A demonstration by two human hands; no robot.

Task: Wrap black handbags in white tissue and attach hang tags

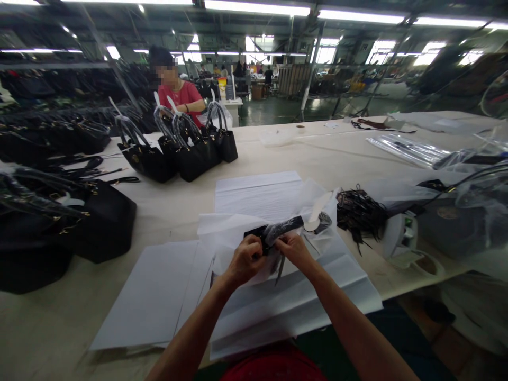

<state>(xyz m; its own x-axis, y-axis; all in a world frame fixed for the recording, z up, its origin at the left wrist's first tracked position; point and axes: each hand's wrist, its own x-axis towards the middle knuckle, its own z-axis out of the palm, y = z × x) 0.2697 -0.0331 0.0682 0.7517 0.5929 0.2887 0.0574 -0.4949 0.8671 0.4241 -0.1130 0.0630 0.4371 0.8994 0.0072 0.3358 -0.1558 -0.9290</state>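
A small black bag with plastic-wrapped handles (283,228) and a round white tag (311,222) lies amid white tissue paper (238,222) in front of me. My left hand (248,258) is closed at the bag's left side, its fingers curled on something I cannot make out. Just to the right, below the wrapped handle, my right hand (294,251) pinches something too small to tell. A thin dark strip (280,271) hangs down beside its fingers. The bag's body is mostly hidden by the hands and paper.
Black handbags (194,156) stand at the back left, others (103,217) at the near left. White sheets (151,291) lie left of my arms. A pile of black straps (361,211), a white dispenser (400,235) and plastic-covered items are right. A person in red (188,98) stands across the table.
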